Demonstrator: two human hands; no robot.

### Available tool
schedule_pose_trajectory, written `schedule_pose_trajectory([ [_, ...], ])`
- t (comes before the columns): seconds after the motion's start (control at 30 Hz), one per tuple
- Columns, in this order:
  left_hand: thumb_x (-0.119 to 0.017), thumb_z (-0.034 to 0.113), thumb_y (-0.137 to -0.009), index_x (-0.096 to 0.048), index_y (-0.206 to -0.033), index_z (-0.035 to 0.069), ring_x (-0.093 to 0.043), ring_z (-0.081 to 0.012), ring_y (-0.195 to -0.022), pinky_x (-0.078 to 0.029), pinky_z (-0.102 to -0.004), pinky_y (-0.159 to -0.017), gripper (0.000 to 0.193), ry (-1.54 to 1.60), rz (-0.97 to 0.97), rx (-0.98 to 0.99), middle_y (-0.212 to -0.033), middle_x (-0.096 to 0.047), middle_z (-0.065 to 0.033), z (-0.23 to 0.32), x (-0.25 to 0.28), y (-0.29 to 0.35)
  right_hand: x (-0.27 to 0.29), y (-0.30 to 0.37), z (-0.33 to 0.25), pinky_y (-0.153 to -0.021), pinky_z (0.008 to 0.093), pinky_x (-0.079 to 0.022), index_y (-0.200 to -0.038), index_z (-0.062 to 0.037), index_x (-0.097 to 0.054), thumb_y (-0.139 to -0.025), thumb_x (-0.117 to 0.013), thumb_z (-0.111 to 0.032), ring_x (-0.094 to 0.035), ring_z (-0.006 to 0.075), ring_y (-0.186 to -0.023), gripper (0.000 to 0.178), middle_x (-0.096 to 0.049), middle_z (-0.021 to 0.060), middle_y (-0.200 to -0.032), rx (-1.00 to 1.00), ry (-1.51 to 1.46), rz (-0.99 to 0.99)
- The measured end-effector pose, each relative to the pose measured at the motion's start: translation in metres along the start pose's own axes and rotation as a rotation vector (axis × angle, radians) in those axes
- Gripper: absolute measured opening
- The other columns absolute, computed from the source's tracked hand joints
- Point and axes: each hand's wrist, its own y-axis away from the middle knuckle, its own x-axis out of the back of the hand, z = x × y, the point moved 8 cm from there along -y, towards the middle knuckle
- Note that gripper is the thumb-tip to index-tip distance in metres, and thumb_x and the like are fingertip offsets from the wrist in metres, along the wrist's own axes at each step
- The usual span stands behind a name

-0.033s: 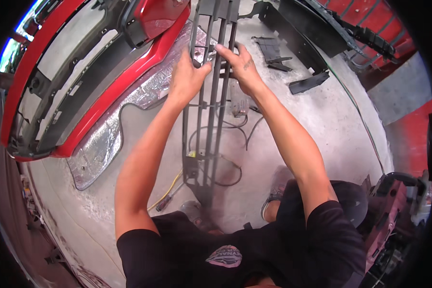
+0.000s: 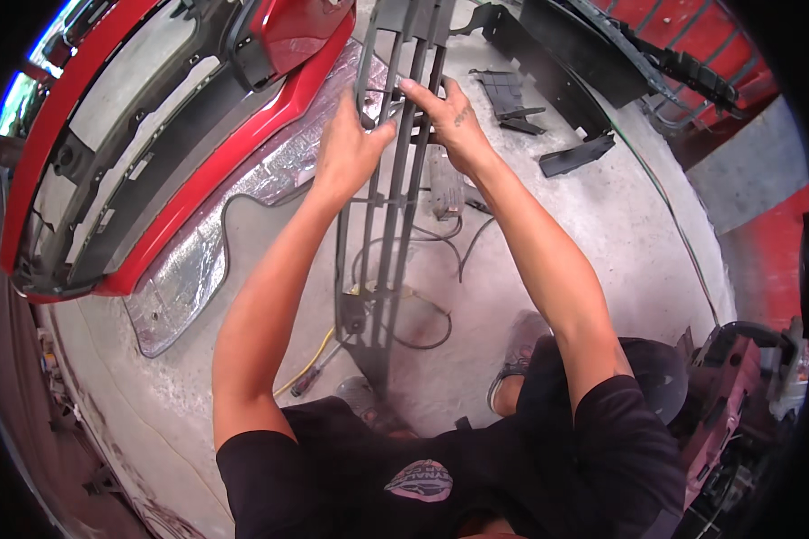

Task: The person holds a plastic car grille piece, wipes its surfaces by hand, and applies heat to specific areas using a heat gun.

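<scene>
A long dark slatted grille (image 2: pixel 382 198), with thin parallel bars and short crosspieces, is held lengthwise in front of me. My left hand (image 2: pixel 351 153) grips its left side, fingers curled behind the outer bar and thumb over the slats. On the other side my right hand (image 2: pixel 451 128) is closed around the right-hand bars, its thumb lying across the front. Both hands are at about the same height in the upper half of the grille. The fingertips behind the bars are mostly hidden. The grille's lower end hangs near my feet.
A red and black car bumper (image 2: pixel 198 193) lies at left on a silvery foil-faced mat (image 2: pixel 184 278). Black plastic panels (image 2: pixel 575 94) lie at upper right. Cables (image 2: pixel 431 238) and a grey box (image 2: pixel 445 193) are on the floor behind the grille. A metal-framed part (image 2: pixel 724 400) stands at lower right.
The grille's lower end has swung slightly left, and its top has shifted slightly right. Both hands keep their hold in nearly the same place.
</scene>
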Motion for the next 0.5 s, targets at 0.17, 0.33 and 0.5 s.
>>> schedule_pose_trajectory([
  [0.17,-0.073,0.016,-0.079,-0.044,-0.139,-0.007,-0.067,-0.0478,-0.1,-0.052,-0.0509,-0.087,0.071,-0.008,-0.023,-0.036,-0.103,-0.069,-0.0325,0.016,0.004,0.003,0.0,0.002,-0.017,-0.07,0.038,-0.06,-0.126,0.0043,-0.05,-0.084,-0.08,-0.041,-0.069,0.0189,-0.089,0.069,-0.066,0.0133,-0.109,0.072,0.094,0.0],
  [0.33,-0.072,0.015,-0.079,-0.045,-0.141,-0.006,-0.067,-0.0474,-0.1,-0.052,-0.0499,-0.086,0.07,0.017,-0.033,-0.001,-0.104,-0.069,-0.0313,0.015,0.007,0.007,-0.002,0.004,-0.018,-0.066,0.0323,-0.058,-0.121,0.0035,-0.054,-0.084,-0.078,-0.036,-0.067,0.0159,-0.085,0.059,-0.066,0.0106,-0.103,0.144,0.057,0.018],
  [0.5,-0.069,0.009,-0.08,-0.051,-0.139,-0.002,-0.071,-0.0387,-0.097,-0.054,-0.0436,-0.086,0.063,0.184,-0.073,-0.044,-0.103,-0.072,-0.0247,0.022,0.015,0.009,-0.002,0.004,-0.012,-0.066,0.0321,-0.057,-0.12,0.0039,-0.055,-0.084,-0.078,-0.037,-0.067,0.0163,-0.083,0.059,-0.067,0.0107,-0.101,0.127,0.101,0.042],
])
